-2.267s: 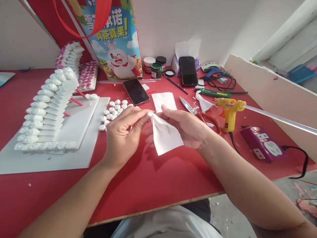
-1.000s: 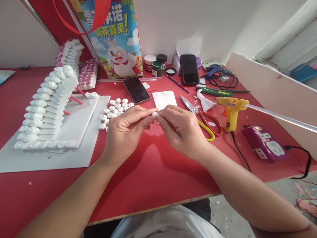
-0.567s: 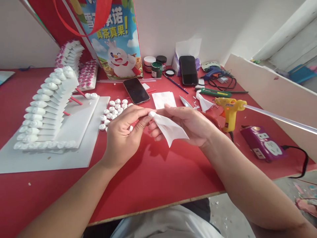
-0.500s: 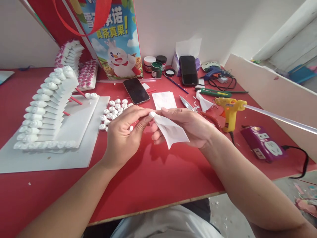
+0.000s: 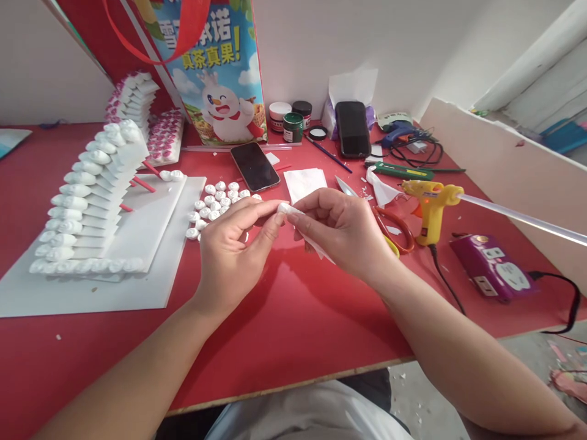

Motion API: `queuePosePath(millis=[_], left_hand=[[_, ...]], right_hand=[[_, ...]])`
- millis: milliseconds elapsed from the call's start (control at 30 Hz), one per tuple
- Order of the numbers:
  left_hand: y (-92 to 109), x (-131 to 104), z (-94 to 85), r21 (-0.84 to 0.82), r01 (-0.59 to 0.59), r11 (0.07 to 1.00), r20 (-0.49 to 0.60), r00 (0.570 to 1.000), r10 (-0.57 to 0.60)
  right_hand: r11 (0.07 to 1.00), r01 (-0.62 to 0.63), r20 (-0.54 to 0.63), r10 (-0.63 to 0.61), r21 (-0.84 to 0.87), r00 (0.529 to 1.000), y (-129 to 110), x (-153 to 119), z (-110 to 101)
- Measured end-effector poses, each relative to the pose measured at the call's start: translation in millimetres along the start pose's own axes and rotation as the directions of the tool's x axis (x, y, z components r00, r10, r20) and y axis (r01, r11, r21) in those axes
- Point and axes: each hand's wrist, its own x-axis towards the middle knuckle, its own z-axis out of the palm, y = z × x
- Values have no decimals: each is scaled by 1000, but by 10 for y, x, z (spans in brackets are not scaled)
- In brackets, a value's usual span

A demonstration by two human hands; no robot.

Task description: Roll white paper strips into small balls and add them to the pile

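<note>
Between both hands is a piece of white tissue paper, its one end rolled into a small bud. My left hand pinches that rolled end between thumb and forefinger. My right hand is closed on the loose part of the tissue, and a white corner sticks out below its fingers. Behind my left hand lie several small white paper rosettes on the red table. A stack of square white tissues lies just beyond my fingertips.
At left, a curved white stepped model edged with rosettes stands on a white board. On the right are a yellow glue gun, scissors and a purple power strip. Phones, paint jars and a printed bag stand behind.
My right hand has turned over and its fingers have closed round the loose tissue, which was spread out below the bud before. My left hand keeps its pinch.
</note>
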Motion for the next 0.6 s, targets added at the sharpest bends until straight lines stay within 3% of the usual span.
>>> queuePosePath(millis=[133, 267, 400, 500, 600], left_hand=[[34, -9, 38, 95, -100, 990, -47, 993, 105], [29, -22, 59, 251, -224, 942, -98, 962, 255], [1, -45, 66, 331, -309, 892, -84, 932, 354], [-7, -36, 50, 230, -272, 934, -37, 957, 288], [-21, -7, 17, 33, -100, 994, 32, 995, 99]], right_hand=[[998, 24, -133, -32, -62, 991, 0, -62, 82], [996, 62, -100, -55, 70, 993, -23, -106, 137], [991, 108, -88, -101, 77, 991, -6, -103, 129], [992, 124, -88, -123, -2, 988, 10, -81, 82], [981, 166, -38, -171, -103, 985, -1, -65, 22]])
